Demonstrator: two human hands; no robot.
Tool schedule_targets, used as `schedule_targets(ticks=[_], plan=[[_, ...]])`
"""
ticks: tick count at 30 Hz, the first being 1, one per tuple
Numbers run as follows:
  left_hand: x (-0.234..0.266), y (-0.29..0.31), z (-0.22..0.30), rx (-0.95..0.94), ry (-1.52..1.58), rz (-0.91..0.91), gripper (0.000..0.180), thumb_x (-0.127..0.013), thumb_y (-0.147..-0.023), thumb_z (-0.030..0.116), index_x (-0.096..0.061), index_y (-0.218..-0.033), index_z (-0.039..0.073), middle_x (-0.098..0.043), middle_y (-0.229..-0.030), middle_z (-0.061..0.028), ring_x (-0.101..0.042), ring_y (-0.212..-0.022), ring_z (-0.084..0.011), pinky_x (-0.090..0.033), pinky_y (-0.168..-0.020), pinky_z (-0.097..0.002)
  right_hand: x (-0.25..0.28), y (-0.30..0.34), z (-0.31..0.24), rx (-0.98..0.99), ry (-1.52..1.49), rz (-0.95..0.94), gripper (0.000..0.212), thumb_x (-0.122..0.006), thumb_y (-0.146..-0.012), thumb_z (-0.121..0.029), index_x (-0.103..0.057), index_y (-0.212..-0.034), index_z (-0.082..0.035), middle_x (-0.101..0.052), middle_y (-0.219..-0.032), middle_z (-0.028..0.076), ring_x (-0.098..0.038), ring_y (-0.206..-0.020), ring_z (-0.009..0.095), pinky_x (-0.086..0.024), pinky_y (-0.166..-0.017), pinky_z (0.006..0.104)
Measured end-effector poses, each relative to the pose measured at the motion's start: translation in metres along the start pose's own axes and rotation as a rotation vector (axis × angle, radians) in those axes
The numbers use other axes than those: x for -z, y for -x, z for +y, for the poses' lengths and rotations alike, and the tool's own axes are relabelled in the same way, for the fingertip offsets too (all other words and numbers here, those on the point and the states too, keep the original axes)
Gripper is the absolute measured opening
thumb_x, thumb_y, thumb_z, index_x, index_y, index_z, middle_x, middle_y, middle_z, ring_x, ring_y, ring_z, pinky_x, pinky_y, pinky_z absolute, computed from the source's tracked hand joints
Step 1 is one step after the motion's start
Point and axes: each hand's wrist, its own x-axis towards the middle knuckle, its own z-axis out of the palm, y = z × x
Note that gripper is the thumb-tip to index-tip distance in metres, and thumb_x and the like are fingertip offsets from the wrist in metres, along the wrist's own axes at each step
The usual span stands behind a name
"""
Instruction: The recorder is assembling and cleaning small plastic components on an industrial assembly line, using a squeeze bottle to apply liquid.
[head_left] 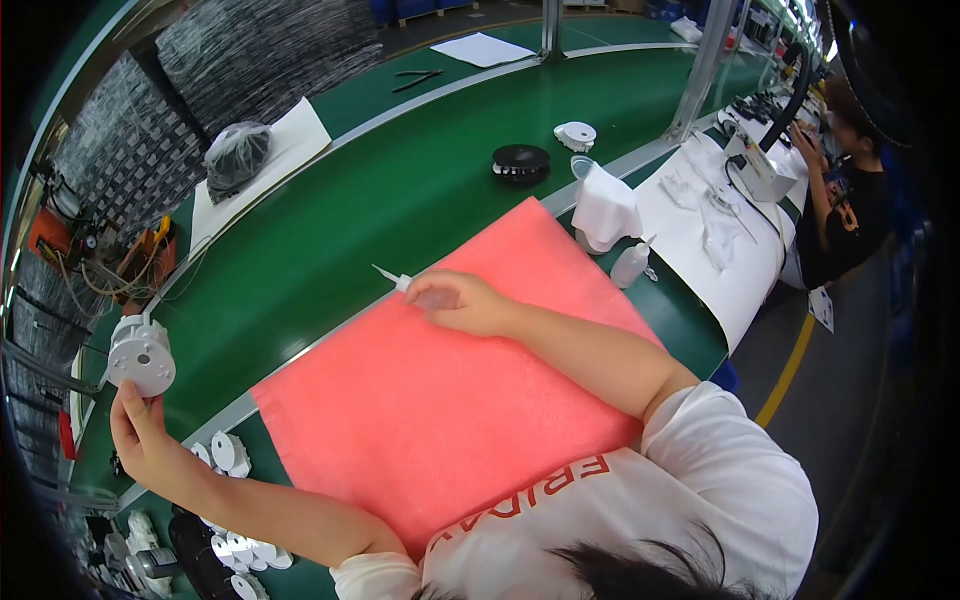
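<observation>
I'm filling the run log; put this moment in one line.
left hand: holds white part | right hand: holds nozzle bottle over pink mat | green bench: black case beyond mat

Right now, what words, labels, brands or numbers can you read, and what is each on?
Wearer's white shirt: large red letters, partly hidden; wording not copied here.
Co-worker's black shirt: orange print, too small to read.
Small paper sheet at right: dark marks, too small to read.
White part in left hand: none readable.
</observation>
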Motion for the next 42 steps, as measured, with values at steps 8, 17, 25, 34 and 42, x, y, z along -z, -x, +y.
schedule_targets(ticks=[8,17,25,34,42], plan=[[0.005,0.0,0.002,-0.006,0.017,0.02,0.033,-0.061,-0.083,0.024,-0.058,-0.095,-0.007,-0.056,-0.091,-0.0106,-0.054,-0.085,-0.0163,-0.048,-0.076,-0.0255,0.001,0.001,-0.007,-0.048,0.048,-0.002,0.03,-0.051,-0.071,0.0,-0.055,-0.1,-0.007,-0.055,-0.106,0.007,-0.05,-0.104,0.02,-0.041,-0.087,0.0314],[0.009,-0.005,-0.004,0.019,0.103,0.05,0.036,-0.059,-0.085,0.023,-0.053,-0.103,-0.007,-0.055,-0.1,-0.013,-0.054,-0.093,-0.0195,-0.046,-0.082,-0.0272,0.002,0.001,-0.008,-0.038,0.121,-0.018,0.03,-0.054,-0.073,-0.002,-0.056,-0.102,-0.008,-0.052,-0.109,0.007,-0.049,-0.103,0.017,-0.042,-0.084,0.03],[0.017,-0.016,-0.019,0.058,0.245,-0.054,0.037,-0.057,-0.086,0.021,-0.049,-0.108,-0.007,-0.052,-0.107,-0.0151,-0.051,-0.1,-0.0227,-0.042,-0.088,-0.0316,0.001,0.0,-0.002,0.026,0.077,-0.004,0.03,-0.052,-0.071,-0.001,-0.056,-0.1,-0.008,-0.053,-0.108,0.009,-0.048,-0.106,0.023,-0.04,-0.09,0.0334],[0.02,-0.017,-0.021,0.116,0.386,-0.187,0.035,-0.054,-0.087,0.018,-0.047,-0.111,-0.007,-0.049,-0.111,-0.0154,-0.049,-0.105,-0.0241,-0.039,-0.09,-0.0319,0.003,0.0,0.001,0.072,0.077,-0.021,0.032,-0.05,-0.07,-0.001,-0.056,-0.101,-0.007,-0.053,-0.107,0.009,-0.048,-0.105,0.022,-0.039,-0.091,0.0325],[0.017,-0.018,-0.023,0.12,0.38,-0.205,0.034,-0.054,-0.087,0.018,-0.048,-0.11,-0.006,-0.05,-0.11,-0.0147,-0.049,-0.103,-0.0227,-0.04,-0.089,-0.031,0.003,-0.001,0.003,0.046,0.082,-0.014,0.032,-0.051,-0.07,-0.001,-0.056,-0.101,-0.007,-0.054,-0.107,0.009,-0.049,-0.105,0.021,-0.039,-0.091,0.0322]])
